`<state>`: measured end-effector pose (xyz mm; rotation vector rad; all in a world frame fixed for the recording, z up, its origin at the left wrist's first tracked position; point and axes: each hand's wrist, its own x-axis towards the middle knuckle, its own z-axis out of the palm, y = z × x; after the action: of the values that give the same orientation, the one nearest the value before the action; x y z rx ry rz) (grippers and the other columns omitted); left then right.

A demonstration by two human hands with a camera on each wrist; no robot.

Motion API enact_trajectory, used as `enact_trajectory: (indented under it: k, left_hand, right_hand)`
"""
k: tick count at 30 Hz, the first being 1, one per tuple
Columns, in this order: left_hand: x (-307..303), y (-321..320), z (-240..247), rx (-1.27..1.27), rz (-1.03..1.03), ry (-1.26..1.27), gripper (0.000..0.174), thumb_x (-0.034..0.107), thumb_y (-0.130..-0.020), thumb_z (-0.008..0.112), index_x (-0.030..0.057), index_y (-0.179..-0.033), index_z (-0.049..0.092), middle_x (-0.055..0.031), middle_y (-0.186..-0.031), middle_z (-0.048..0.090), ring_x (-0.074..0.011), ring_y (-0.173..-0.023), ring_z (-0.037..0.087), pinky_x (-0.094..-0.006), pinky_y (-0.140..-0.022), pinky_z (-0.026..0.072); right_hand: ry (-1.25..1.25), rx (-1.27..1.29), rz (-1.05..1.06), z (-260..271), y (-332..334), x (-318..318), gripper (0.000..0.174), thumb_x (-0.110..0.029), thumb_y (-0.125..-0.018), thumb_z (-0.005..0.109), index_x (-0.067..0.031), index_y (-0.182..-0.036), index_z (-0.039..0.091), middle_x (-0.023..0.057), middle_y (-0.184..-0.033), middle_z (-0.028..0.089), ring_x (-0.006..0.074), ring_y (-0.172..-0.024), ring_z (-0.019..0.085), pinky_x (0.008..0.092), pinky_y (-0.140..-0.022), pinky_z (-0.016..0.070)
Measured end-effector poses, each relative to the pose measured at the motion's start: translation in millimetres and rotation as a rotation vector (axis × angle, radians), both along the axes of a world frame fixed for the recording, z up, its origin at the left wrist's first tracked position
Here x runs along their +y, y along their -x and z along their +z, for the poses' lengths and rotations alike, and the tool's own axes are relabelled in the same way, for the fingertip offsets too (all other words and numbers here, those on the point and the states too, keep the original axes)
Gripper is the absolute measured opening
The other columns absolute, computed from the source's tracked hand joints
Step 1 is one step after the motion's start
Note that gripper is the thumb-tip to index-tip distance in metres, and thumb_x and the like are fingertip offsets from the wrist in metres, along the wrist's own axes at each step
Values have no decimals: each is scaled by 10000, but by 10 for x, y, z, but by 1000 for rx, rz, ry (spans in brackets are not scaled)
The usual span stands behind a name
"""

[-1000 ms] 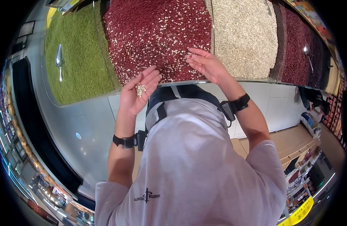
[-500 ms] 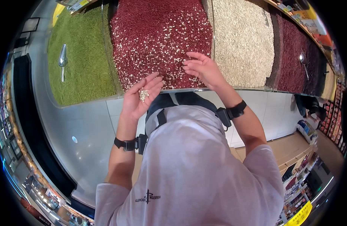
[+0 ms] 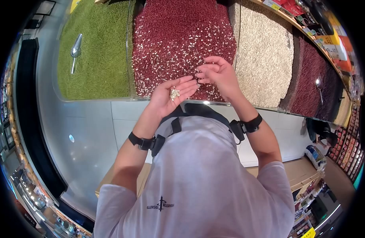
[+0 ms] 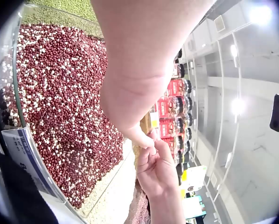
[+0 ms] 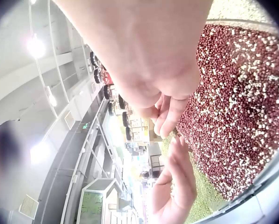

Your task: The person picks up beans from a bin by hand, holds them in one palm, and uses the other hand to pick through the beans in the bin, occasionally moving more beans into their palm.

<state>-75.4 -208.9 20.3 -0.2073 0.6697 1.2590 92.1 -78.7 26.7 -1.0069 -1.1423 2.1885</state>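
Observation:
My left hand (image 3: 171, 95) is palm up over the front edge of the red bean bin (image 3: 178, 16), its fingers fairly straight, carrying a small pile of pale beans (image 3: 174, 94) in the palm. Close to its fingertips is my right hand (image 3: 222, 79), over the same bin, with fingers loosely bent; whether a bean lies between its fingertips cannot be made out. Many pale beans are scattered among the red ones. In the right wrist view the fingertips of the left hand (image 5: 178, 184) come up just below those of the right hand (image 5: 153, 70).
Left of the red beans lies a green bean bin (image 3: 105, 51) with a metal scoop (image 3: 76, 47). To the right are a pale bean bin (image 3: 263, 55) and a dark red one (image 3: 309, 71) with another scoop (image 3: 319, 83). Clear dividers separate bins. Jars (image 4: 170, 107) stand behind.
The left hand has moved right with its pale beans, closer to the right hand. The right hand's fingers are now nearer the left fingertips. The head view has shifted, moving the bins rightward.

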Motion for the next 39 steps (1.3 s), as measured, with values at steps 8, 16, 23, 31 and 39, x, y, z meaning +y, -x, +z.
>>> enact_trajectory:
  k: [8,16,23,31,39]
  left_hand:
    - [-93,93,-33,-3,35,21,457,146,-991,342,-148,-1340,372,-292,-1305,506,-359,-1223,529,-410,-1066,450]
    - [84,113,-36,-175,-10,-228,432,225,-1017,279,-106,-1198,490,-211,-1153,584,-283,-1061,608,-417,-966,506]
    - [174,54,241,-58,52,-103,429,237,-1015,318,-87,-1266,443,-242,-1199,560,-301,-1032,637,-400,-851,581]
    - [160,95,183,-135,40,-153,465,283,-1033,319,-94,-1287,418,-234,-1239,545,-292,-1118,607,-418,-971,538]
    - [107,106,177,-205,42,-136,490,288,-1036,313,-102,-1303,441,-248,-1254,555,-316,-1143,593,-440,-996,514]
  right_hand:
    - [196,1,-73,86,1,87,338,-52,-896,645,-13,-1187,478,168,-1044,683,190,-815,699,263,-598,577]
    - [-114,56,308,654,275,-286,269,11,-898,590,25,-1154,510,145,-1015,699,111,-718,663,201,-507,506]
    - [-195,-86,336,682,321,-294,247,-27,-937,540,33,-1175,512,136,-1040,699,92,-660,646,179,-426,452]
    - [-175,-122,301,751,325,-279,273,-86,-936,542,14,-1190,539,74,-1006,712,59,-518,567,192,-402,423]
    - [-553,-115,289,656,236,-265,317,-105,-970,486,-36,-1273,543,93,-1062,701,94,-672,639,192,-497,481]
